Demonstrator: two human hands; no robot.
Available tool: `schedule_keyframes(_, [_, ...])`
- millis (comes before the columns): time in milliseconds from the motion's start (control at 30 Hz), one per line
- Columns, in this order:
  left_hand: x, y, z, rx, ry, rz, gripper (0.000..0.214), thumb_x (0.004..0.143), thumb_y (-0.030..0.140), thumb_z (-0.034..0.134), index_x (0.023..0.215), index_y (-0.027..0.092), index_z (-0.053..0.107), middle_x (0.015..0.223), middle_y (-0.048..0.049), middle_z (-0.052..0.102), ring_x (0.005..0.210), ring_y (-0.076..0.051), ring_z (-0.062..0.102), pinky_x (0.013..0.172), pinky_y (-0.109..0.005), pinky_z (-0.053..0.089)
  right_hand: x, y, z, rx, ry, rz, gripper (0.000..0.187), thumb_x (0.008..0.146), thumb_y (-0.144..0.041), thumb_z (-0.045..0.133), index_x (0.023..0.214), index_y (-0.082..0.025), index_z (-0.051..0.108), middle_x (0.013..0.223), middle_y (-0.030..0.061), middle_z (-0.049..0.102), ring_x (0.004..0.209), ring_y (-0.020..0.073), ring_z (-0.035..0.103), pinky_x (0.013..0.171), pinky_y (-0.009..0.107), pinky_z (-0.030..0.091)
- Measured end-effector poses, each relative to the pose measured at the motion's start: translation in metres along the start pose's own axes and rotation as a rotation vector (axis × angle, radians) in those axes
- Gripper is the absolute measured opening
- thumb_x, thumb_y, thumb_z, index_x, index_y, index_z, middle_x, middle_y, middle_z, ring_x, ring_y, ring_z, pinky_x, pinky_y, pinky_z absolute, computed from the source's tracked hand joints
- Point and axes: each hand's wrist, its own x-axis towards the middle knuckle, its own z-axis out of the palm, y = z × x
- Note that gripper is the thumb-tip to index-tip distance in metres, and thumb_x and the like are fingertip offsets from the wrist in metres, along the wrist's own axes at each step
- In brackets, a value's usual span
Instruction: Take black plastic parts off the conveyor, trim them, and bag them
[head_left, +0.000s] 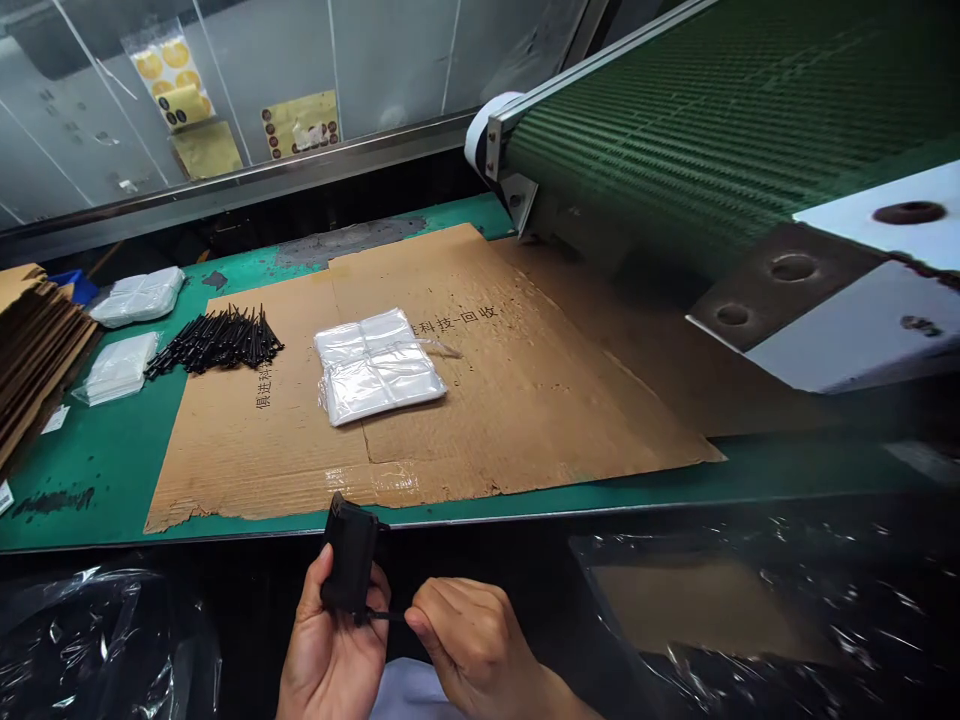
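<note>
Low in the view, in front of the table edge, my left hand [337, 640] grips a black rectangular plastic part [351, 555], held upright between thumb and fingers. Beside it my right hand [469, 635] is closed on the outer end of a thin black rod [386, 615], whose other end meets the part's lower corner. Whether the rod is fixed in the part I cannot tell. On the cardboard ahead lies a tied bundle of clear plastic bags [379, 365]. To its left is a pile of thin black rods [217, 340].
A flattened cardboard sheet [480, 410] covers much of the green table [120, 460]. More bag bundles [116, 368] and stacked cardboard [37, 350] are at left. A green conveyor belt [675, 130] slopes at right. Bags lined with clear plastic [105, 640] stand below the table edge.
</note>
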Motion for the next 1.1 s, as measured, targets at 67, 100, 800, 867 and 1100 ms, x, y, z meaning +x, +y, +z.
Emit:
schedule_keyframes(67, [0.001, -0.003, 0.001, -0.009, 0.018, -0.011, 0.042, 0.092, 0.026, 0.034, 0.074, 0.005, 0.065, 0.064, -0.0114, 0.066, 0.057, -0.013, 0.061, 0.047, -0.019, 0.049, 0.0, 0.001, -0.001, -0.01, 0.021, -0.016, 0.046, 0.097, -0.021, 0.022, 0.057, -0.018, 0.043, 0.046, -0.0024, 0.044, 0.041, 0.0088, 0.036, 0.044, 0.024, 0.026])
schedule_keyframes(100, [0.002, -0.004, 0.002, -0.004, 0.029, -0.003, 0.04, 0.092, 0.024, 0.034, 0.074, 0.005, 0.064, 0.064, -0.0116, 0.066, 0.056, -0.012, 0.06, 0.046, -0.018, 0.049, 0.001, 0.002, -0.002, -0.017, 0.026, -0.018, 0.046, 0.097, -0.022, 0.023, 0.057, -0.018, 0.043, 0.045, -0.0026, 0.044, 0.04, 0.0088, 0.036, 0.044, 0.024, 0.026])
schedule_keyframes(800, [0.022, 0.016, -0.029, 0.556, -0.138, -0.006, 0.007, 0.06, 0.008, 0.069, 0.063, 0.011, 0.063, 0.059, -0.0046, 0.065, 0.053, -0.014, 0.059, 0.047, -0.02, 0.045, 0.02, 0.04, -0.025, 0.121, -0.069, -0.016, 0.051, 0.099, -0.031, 0.019, 0.056, -0.018, 0.043, 0.048, -0.0034, 0.042, 0.043, 0.0085, 0.035, 0.046, 0.024, 0.026])
schedule_keyframes(867, [0.022, 0.017, -0.025, 0.581, -0.202, -0.003, 0.007, 0.063, 0.009, 0.068, 0.061, 0.013, 0.063, 0.056, -0.0027, 0.062, 0.048, -0.012, 0.056, 0.044, -0.019, 0.043, 0.02, 0.035, -0.026, 0.123, -0.105, -0.065, 0.052, 0.099, -0.031, 0.017, 0.055, -0.018, 0.044, 0.047, -0.0031, 0.042, 0.043, 0.009, 0.034, 0.046, 0.025, 0.025])
schedule_keyframes(1100, [0.017, 0.007, -0.014, 0.552, -0.25, -0.014, 0.015, 0.058, 0.005, 0.065, 0.049, 0.014, 0.057, 0.043, 0.0019, 0.05, 0.039, -0.007, 0.045, 0.039, -0.017, 0.039, 0.022, 0.026, -0.02, 0.097, -0.119, -0.139, 0.053, 0.098, -0.028, 0.019, 0.054, -0.017, 0.046, 0.047, -0.0025, 0.042, 0.042, 0.0095, 0.033, 0.045, 0.027, 0.023])
